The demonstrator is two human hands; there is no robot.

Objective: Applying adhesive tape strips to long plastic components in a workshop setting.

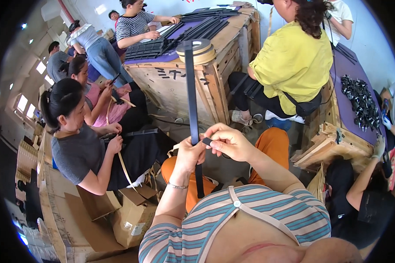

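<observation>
My left hand (188,155) is closed around a long, flat black strip (191,92). The strip stands nearly upright, rising well above the fist, and its lower end shows below the hand. Close beside it, my right hand (233,142) pinches a small black piece (207,141) between thumb and fingers. This piece lies right against the left fingertips; whether it is joined to the strip I cannot tell. Both hands are above my lap, between my orange-clad knees (273,142).
Ahead, a wooden crate (171,83) carries black strips (206,30) and stacked tape rolls (196,51). To the right, small black parts (360,103) are heaped on a purple-covered table (344,111). A cardboard box (134,219) sits at lower left. Several people work close by on both sides.
</observation>
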